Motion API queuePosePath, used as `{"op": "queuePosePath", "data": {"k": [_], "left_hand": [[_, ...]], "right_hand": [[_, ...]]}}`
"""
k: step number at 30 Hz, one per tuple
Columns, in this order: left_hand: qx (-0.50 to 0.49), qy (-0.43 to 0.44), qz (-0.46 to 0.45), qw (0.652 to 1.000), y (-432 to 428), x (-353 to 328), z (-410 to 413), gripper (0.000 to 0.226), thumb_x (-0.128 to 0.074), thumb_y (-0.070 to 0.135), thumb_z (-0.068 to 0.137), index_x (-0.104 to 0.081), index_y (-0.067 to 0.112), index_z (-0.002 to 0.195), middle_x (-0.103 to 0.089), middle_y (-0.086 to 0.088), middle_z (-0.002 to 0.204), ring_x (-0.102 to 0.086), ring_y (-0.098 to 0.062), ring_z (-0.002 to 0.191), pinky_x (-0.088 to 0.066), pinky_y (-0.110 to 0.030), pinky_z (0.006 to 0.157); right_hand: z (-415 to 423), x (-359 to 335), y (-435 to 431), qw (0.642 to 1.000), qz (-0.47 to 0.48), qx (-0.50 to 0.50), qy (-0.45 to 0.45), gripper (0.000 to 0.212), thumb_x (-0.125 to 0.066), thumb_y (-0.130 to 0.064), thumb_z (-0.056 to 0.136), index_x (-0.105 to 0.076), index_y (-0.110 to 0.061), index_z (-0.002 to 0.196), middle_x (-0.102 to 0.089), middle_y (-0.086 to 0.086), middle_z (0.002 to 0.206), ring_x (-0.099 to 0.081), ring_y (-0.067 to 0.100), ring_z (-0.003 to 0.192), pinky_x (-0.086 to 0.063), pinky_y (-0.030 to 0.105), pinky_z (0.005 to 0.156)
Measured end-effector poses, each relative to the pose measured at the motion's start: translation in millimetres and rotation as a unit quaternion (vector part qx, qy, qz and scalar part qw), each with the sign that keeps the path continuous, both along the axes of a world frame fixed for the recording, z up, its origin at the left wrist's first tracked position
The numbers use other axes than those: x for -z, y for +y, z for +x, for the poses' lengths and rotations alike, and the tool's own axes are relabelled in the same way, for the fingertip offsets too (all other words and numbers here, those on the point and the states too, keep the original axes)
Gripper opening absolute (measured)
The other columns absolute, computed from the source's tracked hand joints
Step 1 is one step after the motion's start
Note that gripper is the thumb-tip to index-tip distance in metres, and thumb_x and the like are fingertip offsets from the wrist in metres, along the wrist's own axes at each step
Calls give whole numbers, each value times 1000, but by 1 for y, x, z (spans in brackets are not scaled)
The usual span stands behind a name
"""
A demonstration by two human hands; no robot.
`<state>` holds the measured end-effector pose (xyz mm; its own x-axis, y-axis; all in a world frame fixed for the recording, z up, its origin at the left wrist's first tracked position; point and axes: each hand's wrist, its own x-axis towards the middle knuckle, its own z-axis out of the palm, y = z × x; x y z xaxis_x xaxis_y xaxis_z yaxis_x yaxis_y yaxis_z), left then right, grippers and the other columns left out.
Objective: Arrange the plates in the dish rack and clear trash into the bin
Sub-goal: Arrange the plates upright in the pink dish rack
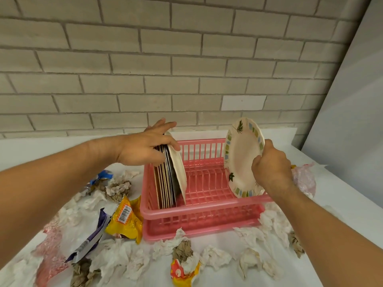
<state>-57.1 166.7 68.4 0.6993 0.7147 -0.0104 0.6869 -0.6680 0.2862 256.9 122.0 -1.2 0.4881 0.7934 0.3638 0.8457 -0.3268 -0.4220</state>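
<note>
Crumpled tissues (215, 257) and torn wrappers (126, 220) litter the white table (331, 204) along the bottom and left of the frame, none of them cleared yet, and no bin is in view. The plate step is the one in hand. At centre sits the pink dish rack (199, 216). A stack of plates (170, 175) stands on edge at its left end, dark plates packed behind a white one, all leaning slightly left. The left hand (145, 148) grips the top of that stack with the thumb hooked over the white plate's face; the other fingers reach over the rim and are partly hidden, so they probably steady the back. At right of centre the right hand (271, 164) grips a patterned plate (242, 158) by its right rim, fingers curled round the edge. This plate is cream with a border of small blue and green squares and dark leaf sprigs. It is held nearly upright over the rack's right end, and whether its lower edge touches the rack I cannot tell. The next move, as I judge it, calls for lowering this plate on edge into one of the open slots between it and the stack, while the left hand keeps the stack from tipping. The smooth rim could slip, so it needs a firm hold.
</note>
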Motion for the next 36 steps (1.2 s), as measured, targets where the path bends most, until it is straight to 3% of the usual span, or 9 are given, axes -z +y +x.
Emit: {"op": "queuePosePath", "data": {"k": [3, 7, 13, 20, 24, 28, 31, 33, 36], "left_hand": [[-53, -94, -4, 994, -1, 8, 4, 36, -44, 50, 87, -56, 42, 120, -8, 9, 159, 12, -2, 142, 3, -33, 116], [-106, -174, 102, 974, 2, 33, 5, 27, -45, 34, 97, -59, 25, 118, -17, 1, 157, 4, -12, 145, -6, -43, 118], [-97, -139, 149, 974, 12, 38, 4, 25, -47, 28, 95, -57, 23, 118, -27, -2, 151, -19, -17, 141, -22, -34, 113], [-110, -121, 147, 976, 12, 36, 8, 47, -38, 42, 88, -52, 27, 129, -20, 0, 156, -14, -16, 143, -19, -35, 115], [-112, -118, 147, 976, 11, 35, 6, 42, -42, 41, 91, -52, 31, 130, -16, 1, 157, -14, -17, 143, -20, -38, 115], [-104, -121, 155, 975, 13, 33, 4, 36, -48, 33, 93, -55, 29, 128, -22, 1, 155, -19, -16, 141, -16, -26, 110], [-103, -123, 153, 975, 14, 33, 4, 36, -49, 31, 92, -56, 28, 127, -24, 1, 154, -19, -16, 141, -16, -27, 110], [-105, -131, 151, 974, 13, 34, 5, 36, -49, 32, 91, -57, 28, 126, -25, 1, 154, -20, -17, 141, -19, -32, 113], [-107, -137, 143, 974, 11, 34, 7, 44, -45, 36, 86, -55, 28, 129, -25, 2, 154, -19, -19, 141, -20, -37, 114]], "right_hand": [[0, -1, -1, 1000, -1, 0, 5, 24, -46, -9, 89, -43, -11, 112, -42, 1, 67, -46, 24, 60, -27, 24, 41], [-2, -3, -4, 1000, -1, 2, 10, 25, -46, -7, 88, -44, -9, 112, -50, 9, 78, -49, 29, 68, -33, 29, 48], [-5, -6, -6, 1000, -9, 9, 13, 27, -46, -5, 88, -43, -10, 115, -46, 7, 77, -49, 28, 69, -36, 30, 50], [-6, -6, -4, 999, -10, 18, 32, 29, -48, -6, 88, -43, -10, 116, -47, 8, 79, -49, 29, 69, -40, 32, 52], [-5, -8, -6, 998, -18, 22, 53, 31, -48, -9, 88, -41, -13, 118, -45, 4, 74, -51, 29, 68, -38, 28, 46], [-2, -23, -13, 993, -44, 2, 114, 60, -61, -28, 86, -29, -18, 137, -55, 11, 107, -59, 34, 90, -54, 44, 70], [-12, -31, -20, 995, 95, -31, 21, 69, -63, -33, 85, -29, -16, 142, -36, 11, 144, -33, 33, 131, -38, 51, 102], [-36, -36, -27, 972, 205, -107, -46, 58, -60, -33, 87, -36, -16, 137, -32, 8, 147, -22, 27, 139, -27, 47, 113], [-85, -26, -24, 947, 179, -264, -16, 47, -55, -39, 89, -44, -24, 132, -42, -3, 141, -32, 12, 133, -32, 36, 109]]}}
